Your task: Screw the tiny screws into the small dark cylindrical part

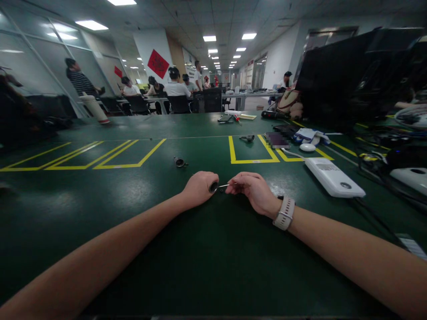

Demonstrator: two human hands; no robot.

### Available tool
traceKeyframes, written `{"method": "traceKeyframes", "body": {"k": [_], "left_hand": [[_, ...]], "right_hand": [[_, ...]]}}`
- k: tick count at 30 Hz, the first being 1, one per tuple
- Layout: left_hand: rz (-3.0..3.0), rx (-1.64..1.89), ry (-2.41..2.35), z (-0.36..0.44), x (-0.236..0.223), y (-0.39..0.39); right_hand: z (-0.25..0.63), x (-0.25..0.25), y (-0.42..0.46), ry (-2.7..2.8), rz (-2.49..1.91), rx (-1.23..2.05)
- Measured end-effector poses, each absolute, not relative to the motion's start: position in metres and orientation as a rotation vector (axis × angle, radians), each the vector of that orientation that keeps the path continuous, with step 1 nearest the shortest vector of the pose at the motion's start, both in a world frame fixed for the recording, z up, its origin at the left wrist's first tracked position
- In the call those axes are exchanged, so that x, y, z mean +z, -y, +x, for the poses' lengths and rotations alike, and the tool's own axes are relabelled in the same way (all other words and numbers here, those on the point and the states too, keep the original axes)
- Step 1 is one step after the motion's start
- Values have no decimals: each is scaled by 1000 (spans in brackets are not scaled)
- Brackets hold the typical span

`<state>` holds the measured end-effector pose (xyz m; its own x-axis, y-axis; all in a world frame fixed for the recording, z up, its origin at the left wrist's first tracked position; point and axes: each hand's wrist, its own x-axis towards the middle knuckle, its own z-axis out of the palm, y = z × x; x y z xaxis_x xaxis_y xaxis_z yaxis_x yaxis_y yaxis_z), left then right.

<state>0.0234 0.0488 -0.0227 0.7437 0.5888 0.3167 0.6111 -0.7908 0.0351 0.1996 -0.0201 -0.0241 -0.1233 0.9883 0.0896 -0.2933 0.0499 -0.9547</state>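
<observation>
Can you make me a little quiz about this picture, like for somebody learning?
1. True or false: the bare left hand holds a dark, round-mouthed metal part.

2. What does the bare right hand hold? A) a red cup; B) a thin, silvery rod; C) a blue cloth.

3. Fill in: straight yellow lines mark the smooth, ____ tabletop.

Key: 1 true; 2 B; 3 green.

Metal cylinder (pixel 213 187) mostly hidden by left grip (pixel 199 188); forearms (pixel 126 242) cropped.
</observation>
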Motion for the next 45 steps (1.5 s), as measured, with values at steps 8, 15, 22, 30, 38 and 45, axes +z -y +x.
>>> {"method": "traceKeyframes", "body": {"k": [8,15,22,30,38,45], "left_hand": [[-2867,-479,1001,23,-23,-49],[-2860,-500,1035,24,-22,-48],[-2852,-513,1055,24,-19,-47],[-2863,-545,1081,24,-22,-49],[-2879,-542,1016,25,-23,-51],[-2899,-529,963,23,-22,-49]], "right_hand": [[201,-25,21,1138,-874,1324],[199,-19,28,1314,-917,1125],[196,-18,31,1527,-877,1182],[197,-20,31,1462,-847,1092],[192,-12,41,1796,-1060,660],[200,-19,24,1307,-900,1283]]}}
